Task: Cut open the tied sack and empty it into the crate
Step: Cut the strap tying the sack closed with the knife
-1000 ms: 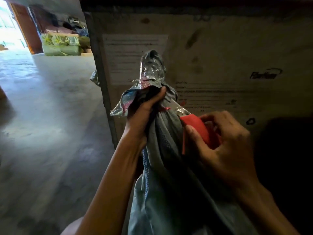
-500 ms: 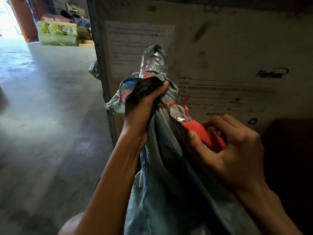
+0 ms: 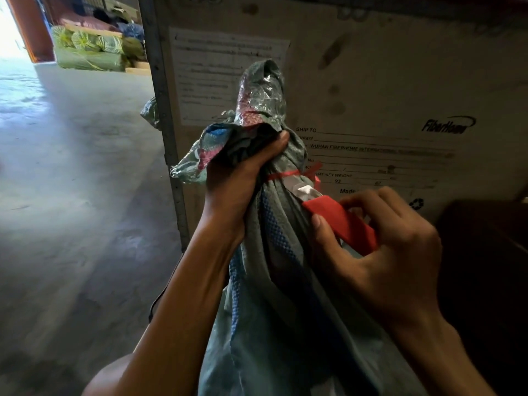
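Observation:
A grey-blue woven sack (image 3: 274, 295) stands upright in front of me, its neck bunched and bound by a red tie (image 3: 285, 175). My left hand (image 3: 240, 181) is shut around the neck, just above and left of the tie. My right hand (image 3: 380, 247) holds a red cutter (image 3: 340, 221), whose silver blade (image 3: 303, 191) points up-left and lies against the sack just below the tie. The crumpled sack top (image 3: 263, 98) sticks up above my left hand. The tall crate wall (image 3: 385, 81) with printed shipping labels stands right behind the sack.
Bare concrete floor (image 3: 71, 181) spreads to the left. A metal corner post (image 3: 163, 115) edges the crate. Green bundles (image 3: 91, 50) lie far back by a bright doorway. A dark shape (image 3: 485, 267) fills the right side.
The red tie has come into plain sight on the neck. The cutter's blade has shifted from the tie to just below it, and my view has moved closer.

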Available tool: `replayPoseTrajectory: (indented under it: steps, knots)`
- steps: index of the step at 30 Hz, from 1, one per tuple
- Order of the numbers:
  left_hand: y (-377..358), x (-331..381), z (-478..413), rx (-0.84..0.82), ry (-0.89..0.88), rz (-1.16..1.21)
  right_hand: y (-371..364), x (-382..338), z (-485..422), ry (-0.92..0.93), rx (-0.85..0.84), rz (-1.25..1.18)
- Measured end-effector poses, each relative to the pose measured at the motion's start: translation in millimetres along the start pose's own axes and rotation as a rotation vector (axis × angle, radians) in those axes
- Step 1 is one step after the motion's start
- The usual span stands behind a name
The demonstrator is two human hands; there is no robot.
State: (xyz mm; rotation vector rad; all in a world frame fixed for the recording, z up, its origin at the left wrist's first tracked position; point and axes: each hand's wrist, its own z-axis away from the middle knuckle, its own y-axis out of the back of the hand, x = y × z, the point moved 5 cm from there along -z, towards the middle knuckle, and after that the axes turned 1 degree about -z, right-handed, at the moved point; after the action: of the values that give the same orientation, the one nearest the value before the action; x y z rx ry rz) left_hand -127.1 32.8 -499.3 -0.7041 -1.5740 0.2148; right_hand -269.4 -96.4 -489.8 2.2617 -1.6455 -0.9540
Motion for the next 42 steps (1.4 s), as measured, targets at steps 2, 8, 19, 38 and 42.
replayPoseTrajectory:
  steps: [2,8,19,38,42]
  knots:
    - [0.2,-2.4,-1.5,0.003,0.024,0.003,-0.2,-0.2,1.2,0.016,0.023,0.018]
    - [7.5,-5.3,-2.4,0.128,0.005,-0.100,-2.8,-1.4,5.9,0.025,0.079,0.045]
    - [3.7,-1.3,9.1,0.228,-0.056,-0.141,0.1,-1.4,4.3,0.009,0.075,0.015]
    - [8.0,-36.5,-1.4,0.344,0.109,0.092,-4.6,0.2,12.7,-0.091,0.207,0.137]
    - [4.6,-32.7,-1.4,0.358,0.011,-0.050,-9.9,5.9,8.4,-0.155,0.214,0.141]
